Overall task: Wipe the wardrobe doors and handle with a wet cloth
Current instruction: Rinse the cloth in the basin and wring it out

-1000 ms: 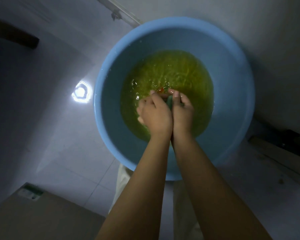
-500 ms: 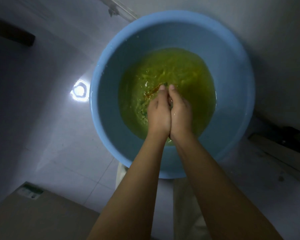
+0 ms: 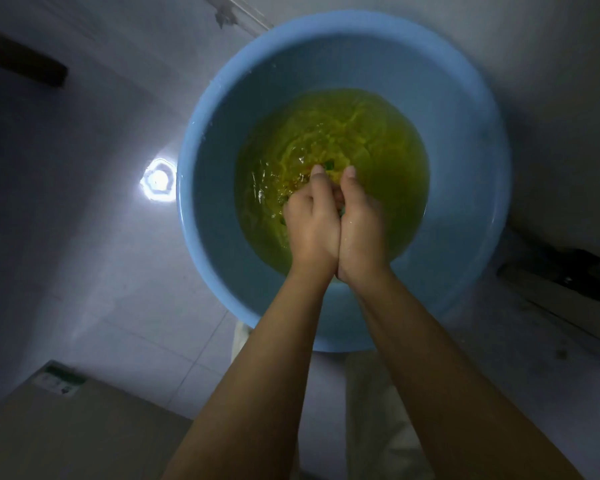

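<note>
A round blue basin stands on the tiled floor, holding yellow-green water. My left hand and my right hand press together over the water near the basin's middle. Both are closed around a cloth, of which only small green bits show between the fingers and at the fingertips. The wardrobe is not in view.
A bright light reflection shines on the pale floor tiles left of the basin. A cardboard box fills the lower left corner. A dark bar lies upper left, and dark low objects sit at right. My light trouser legs show below the basin.
My hands have rubbed the cloth, sliding forward into the water and then back a little. The left hand, turned sideways a second ago, now lies straight against the right. The water ripples.
</note>
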Demonstrator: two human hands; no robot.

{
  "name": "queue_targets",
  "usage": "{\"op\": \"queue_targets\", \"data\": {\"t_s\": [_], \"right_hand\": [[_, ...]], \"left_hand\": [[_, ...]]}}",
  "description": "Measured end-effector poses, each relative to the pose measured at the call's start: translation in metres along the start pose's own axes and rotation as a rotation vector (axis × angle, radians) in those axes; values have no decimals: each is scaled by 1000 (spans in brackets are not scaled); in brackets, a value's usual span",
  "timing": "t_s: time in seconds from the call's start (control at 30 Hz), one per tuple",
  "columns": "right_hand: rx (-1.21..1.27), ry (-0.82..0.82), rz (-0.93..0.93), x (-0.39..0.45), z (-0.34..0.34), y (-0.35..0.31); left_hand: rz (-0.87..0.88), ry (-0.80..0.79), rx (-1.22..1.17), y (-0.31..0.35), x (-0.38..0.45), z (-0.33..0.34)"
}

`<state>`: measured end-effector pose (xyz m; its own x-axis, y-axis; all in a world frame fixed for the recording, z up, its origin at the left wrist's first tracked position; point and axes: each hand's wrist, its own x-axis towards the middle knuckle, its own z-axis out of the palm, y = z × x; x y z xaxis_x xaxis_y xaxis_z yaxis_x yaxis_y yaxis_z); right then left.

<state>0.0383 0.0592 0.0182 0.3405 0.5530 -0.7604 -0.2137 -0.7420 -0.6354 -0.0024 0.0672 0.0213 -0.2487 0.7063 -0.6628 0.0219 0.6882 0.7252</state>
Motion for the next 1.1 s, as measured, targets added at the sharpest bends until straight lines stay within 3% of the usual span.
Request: {"op": "queue_targets", "data": {"t_s": [0.43,0.5,0.6,0.73,0.83,1.1], "right_hand": [[30,16,20,-25,-14,-5],[-2,-9,14,-31,-18,-11],[-128,-120,-3,-38,-26,-28],[-246,-135,-48,-61,-56,-72],[-275,-222,-120,-90,-75,-115],[-393,-485,-325,-201,-125,-233]], "left_hand": [[183,0,28,0,-28,-1],[162,-10,42,8,-37,-3],[-9,-53,88,26,-48,-3],[-202,-240,-158,76,-74,-16],[-139,-352,-143,115,-109,-26],[76,-169,-237,222,-230,-51]]}}
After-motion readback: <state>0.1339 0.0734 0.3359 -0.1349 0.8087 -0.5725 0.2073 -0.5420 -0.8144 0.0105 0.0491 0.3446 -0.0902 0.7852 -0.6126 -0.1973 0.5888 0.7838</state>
